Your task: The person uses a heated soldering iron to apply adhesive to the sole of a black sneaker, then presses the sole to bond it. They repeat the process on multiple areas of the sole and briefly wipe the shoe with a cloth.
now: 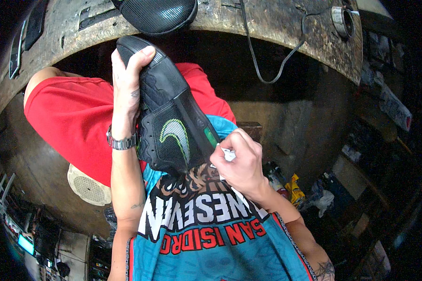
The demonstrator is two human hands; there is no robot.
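Note:
A black shoe (169, 107) with a pale green-edged side emblem and a translucent green patch in its sole is held sideways over my lap. My left hand (126, 77) is closed on the front end, thumb across the sole's edge. Beside the green patch, my right hand (239, 159) pinches a small white piece (228, 154), perhaps cloth or paper, against the sole's edge toward the rear. Beneath the shoe are my red shorts (70, 117) and teal printed jersey (201, 257).
A worn wooden bench top (220, 16) curves across ahead, bearing a black mesh shoe (154, 14), a looping cable (251, 42), a metal ring (342, 22) and flat dark devices (33, 25). A perforated cream seat (89, 185) is at left; assorted items (293, 187) lie at right.

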